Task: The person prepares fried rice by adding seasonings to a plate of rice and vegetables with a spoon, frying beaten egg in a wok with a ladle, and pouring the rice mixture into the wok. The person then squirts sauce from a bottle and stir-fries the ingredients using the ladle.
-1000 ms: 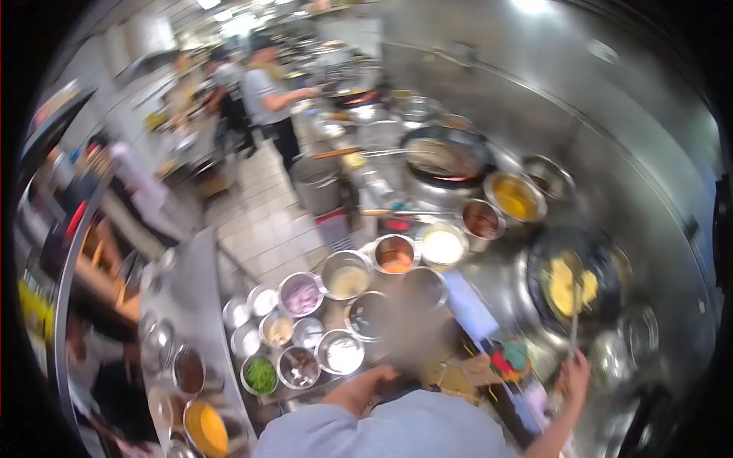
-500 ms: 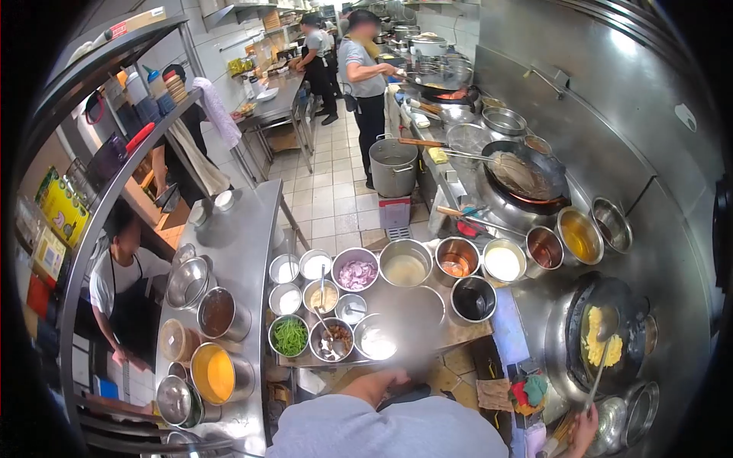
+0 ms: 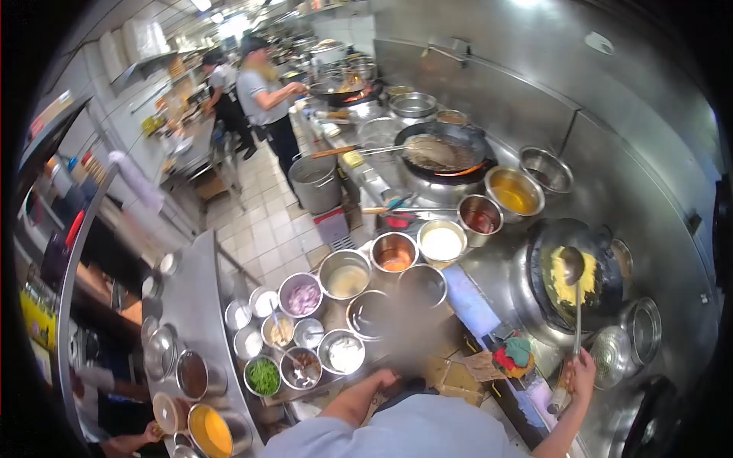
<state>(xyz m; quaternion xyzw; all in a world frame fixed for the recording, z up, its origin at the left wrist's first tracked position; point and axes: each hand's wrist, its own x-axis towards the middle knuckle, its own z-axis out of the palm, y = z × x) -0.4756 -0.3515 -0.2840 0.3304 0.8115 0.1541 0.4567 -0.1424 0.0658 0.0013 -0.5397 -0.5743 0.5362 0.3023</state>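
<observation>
My right hand [image 3: 582, 374] is closed around the long handle of a metal ladle [image 3: 578, 317]. The ladle's bowl rests against a spread of yellow cooked egg [image 3: 586, 284] inside a dark wok [image 3: 544, 267]. A wooden-handled piece [image 3: 563, 388] shows beside this hand; I cannot tell whether it belongs to the ladle. My left hand [image 3: 389, 378] is low in front of my body, by the edge of the table of ingredient pots. A blurred patch partly covers it, so its fingers do not show clearly.
Pots of sliced onion [image 3: 301, 295], chopped greens [image 3: 263, 376] and white liquid [image 3: 443, 243] crowd the table ahead. Another wok [image 3: 450, 149] sits farther along the range. A folded cloth [image 3: 515, 355] lies left of my right hand. A co-worker [image 3: 263, 95] stands at a flaming wok beyond.
My view has turned to the right. The ladle's bowl has shifted across the egg toward the wok's far side, and my right hand has moved forward with it.
</observation>
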